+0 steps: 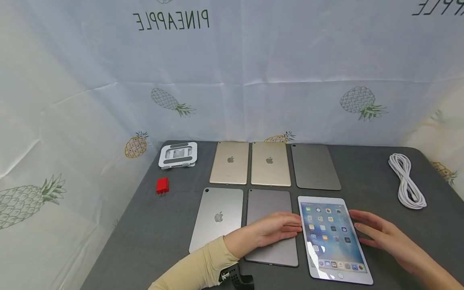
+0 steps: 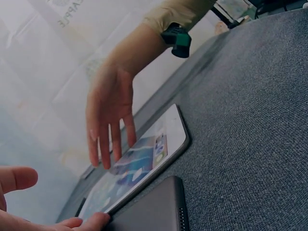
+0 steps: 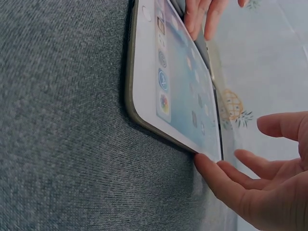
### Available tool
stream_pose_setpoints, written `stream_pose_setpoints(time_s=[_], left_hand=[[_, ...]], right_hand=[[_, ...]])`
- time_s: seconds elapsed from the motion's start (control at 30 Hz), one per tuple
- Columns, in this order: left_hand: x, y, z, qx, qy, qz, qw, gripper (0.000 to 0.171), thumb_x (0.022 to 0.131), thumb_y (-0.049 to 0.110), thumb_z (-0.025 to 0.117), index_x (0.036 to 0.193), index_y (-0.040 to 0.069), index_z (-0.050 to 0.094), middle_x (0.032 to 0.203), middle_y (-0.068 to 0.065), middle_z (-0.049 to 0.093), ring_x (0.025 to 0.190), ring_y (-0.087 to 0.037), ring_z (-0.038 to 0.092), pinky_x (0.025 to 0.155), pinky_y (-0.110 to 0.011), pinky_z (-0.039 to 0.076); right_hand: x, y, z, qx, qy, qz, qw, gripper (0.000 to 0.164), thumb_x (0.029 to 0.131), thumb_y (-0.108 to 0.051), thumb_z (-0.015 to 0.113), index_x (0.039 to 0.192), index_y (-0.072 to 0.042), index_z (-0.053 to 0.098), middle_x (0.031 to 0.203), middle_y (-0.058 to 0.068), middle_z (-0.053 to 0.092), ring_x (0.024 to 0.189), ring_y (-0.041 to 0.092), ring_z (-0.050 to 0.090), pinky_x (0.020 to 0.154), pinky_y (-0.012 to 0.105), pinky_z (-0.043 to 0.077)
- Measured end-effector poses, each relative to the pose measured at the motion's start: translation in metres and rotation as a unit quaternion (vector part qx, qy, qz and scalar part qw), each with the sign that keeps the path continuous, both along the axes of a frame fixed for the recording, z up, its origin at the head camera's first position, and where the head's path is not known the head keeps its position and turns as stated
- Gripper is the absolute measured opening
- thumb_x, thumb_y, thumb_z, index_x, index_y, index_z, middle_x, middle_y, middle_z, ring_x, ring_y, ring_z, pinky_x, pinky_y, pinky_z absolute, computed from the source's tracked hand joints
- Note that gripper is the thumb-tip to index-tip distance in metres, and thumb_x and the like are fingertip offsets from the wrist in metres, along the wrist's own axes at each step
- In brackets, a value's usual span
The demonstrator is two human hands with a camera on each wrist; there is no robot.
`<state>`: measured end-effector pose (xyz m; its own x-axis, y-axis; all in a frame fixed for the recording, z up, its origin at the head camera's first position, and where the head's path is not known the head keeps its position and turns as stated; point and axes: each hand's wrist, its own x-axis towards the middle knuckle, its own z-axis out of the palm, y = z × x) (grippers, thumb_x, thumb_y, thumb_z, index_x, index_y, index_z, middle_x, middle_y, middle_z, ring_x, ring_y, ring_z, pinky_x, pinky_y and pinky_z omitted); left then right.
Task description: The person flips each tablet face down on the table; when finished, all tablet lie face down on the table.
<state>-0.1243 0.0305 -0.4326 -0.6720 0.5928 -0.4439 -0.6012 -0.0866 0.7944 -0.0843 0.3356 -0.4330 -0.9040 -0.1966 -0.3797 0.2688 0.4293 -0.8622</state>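
A white-framed tablet (image 1: 335,241) lies face up at the front right, its lit screen covered in app icons. My left hand (image 1: 280,228) lies over a dark grey tablet (image 1: 272,251), with straight fingers reaching the white tablet's left edge. On the other side, my right hand (image 1: 380,233) has its fingers spread loosely at the right edge. In the right wrist view, a fingertip of the right hand (image 3: 260,187) touches that edge. A silver tablet (image 1: 217,217) lies face down to the left, partly hidden by the left sleeve.
Two gold tablets (image 1: 229,163) (image 1: 271,164) and a grey tablet (image 1: 316,167) form a back row, face down. A white folding stand (image 1: 178,155) and a red plug adapter (image 1: 162,185) sit at left. A coiled white cable (image 1: 407,181) lies at right. Behind hangs a pineapple-print curtain (image 1: 239,60).
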Motion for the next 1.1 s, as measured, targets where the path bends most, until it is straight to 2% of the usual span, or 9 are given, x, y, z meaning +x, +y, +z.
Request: stream_pose_setpoints(time_s=[0.2,0.47,0.63,0.73,0.8,0.87,0.97,1.07,1.1], left_hand=[[-0.002,0.001,0.0,-0.004,0.004,-0.001,1.0,0.032,0.097,0.007,0.051,0.121,-0.014,0.053,0.121,-0.024,0.06,0.12,-0.034,0.055,0.105,-0.042,0.042],[-0.002,0.001,0.001,-0.003,-0.008,0.008,0.9999,0.04,0.095,0.012,0.054,0.124,-0.014,0.055,0.116,-0.022,0.061,0.116,-0.031,0.058,0.103,-0.04,0.044],[-0.002,0.001,0.0,0.009,-0.022,0.02,0.9995,0.036,0.092,0.014,0.057,0.118,-0.009,0.059,0.104,-0.012,0.062,0.103,-0.023,0.062,0.101,-0.037,0.045],[-0.002,0.001,-0.001,0.022,-0.037,0.029,0.9986,0.027,0.09,0.016,0.059,0.109,-0.003,0.062,0.097,-0.008,0.059,0.092,-0.018,0.06,0.098,-0.036,0.047],[-0.001,0.001,-0.002,0.033,-0.045,0.032,0.9979,0.024,0.09,0.017,0.06,0.106,0.0,0.061,0.096,-0.008,0.057,0.088,-0.018,0.058,0.098,-0.037,0.047],[-0.001,0.001,-0.001,0.042,-0.053,0.037,0.997,0.026,0.089,0.019,0.061,0.106,0.0,0.06,0.098,-0.009,0.056,0.088,-0.018,0.057,0.099,-0.039,0.047],[0.001,0.002,-0.001,0.046,-0.054,0.048,0.9963,0.031,0.089,0.02,0.06,0.11,-0.002,0.058,0.101,-0.01,0.055,0.09,-0.02,0.057,0.1,-0.043,0.046],[0.003,0.003,-0.001,0.043,-0.046,0.058,0.9963,0.034,0.089,0.02,0.059,0.113,-0.004,0.058,0.105,-0.012,0.057,0.093,-0.022,0.059,0.099,-0.044,0.046],[0.003,0.003,0.0,0.041,-0.042,0.059,0.9965,0.034,0.089,0.02,0.058,0.114,-0.004,0.058,0.106,-0.013,0.058,0.094,-0.023,0.06,0.099,-0.044,0.047]], right_hand=[[-0.002,0.001,0.0,0.02,-0.018,-0.001,1.0,0.066,0.105,-0.028,0.047,0.146,0.016,0.021,0.148,0.038,0.023,0.1,-0.008,0.051,0.087,0.041,0.054],[-0.004,0.001,0.0,0.027,-0.026,-0.011,0.999,0.066,0.104,-0.031,0.047,0.145,0.017,0.024,0.147,0.037,0.028,0.105,0.003,0.056,0.086,0.04,0.055],[-0.004,-0.003,-0.002,0.013,-0.022,-0.015,1.0,0.065,0.104,-0.029,0.048,0.145,0.016,0.025,0.148,0.036,0.027,0.1,-0.007,0.053,0.086,0.039,0.055],[-0.005,-0.008,-0.003,0.01,-0.019,-0.01,1.0,0.065,0.103,-0.03,0.049,0.146,0.014,0.027,0.148,0.036,0.028,0.102,-0.005,0.054,0.086,0.038,0.055],[-0.007,-0.013,-0.002,0.027,-0.005,0.004,1.0,0.064,0.103,-0.03,0.051,0.145,0.013,0.029,0.147,0.035,0.031,0.106,0.003,0.056,0.085,0.038,0.056],[-0.008,-0.018,0.001,0.065,0.028,0.026,0.997,0.062,0.102,-0.031,0.052,0.144,0.011,0.034,0.144,0.033,0.037,0.111,0.016,0.057,0.083,0.037,0.056],[-0.008,-0.029,0.006,0.126,0.091,0.052,0.986,0.055,0.101,-0.03,0.054,0.141,0.005,0.043,0.136,0.028,0.05,0.114,0.032,0.056,0.081,0.042,0.055],[-0.007,-0.045,0.013,0.149,0.146,0.067,0.976,0.046,0.1,-0.029,0.057,0.138,-0.004,0.052,0.132,0.019,0.057,0.116,0.027,0.055,0.081,0.04,0.051],[-0.006,-0.05,0.015,0.145,0.159,0.072,0.974,0.044,0.099,-0.028,0.057,0.138,-0.006,0.053,0.132,0.017,0.057,0.117,0.02,0.054,0.082,0.04,0.051]])
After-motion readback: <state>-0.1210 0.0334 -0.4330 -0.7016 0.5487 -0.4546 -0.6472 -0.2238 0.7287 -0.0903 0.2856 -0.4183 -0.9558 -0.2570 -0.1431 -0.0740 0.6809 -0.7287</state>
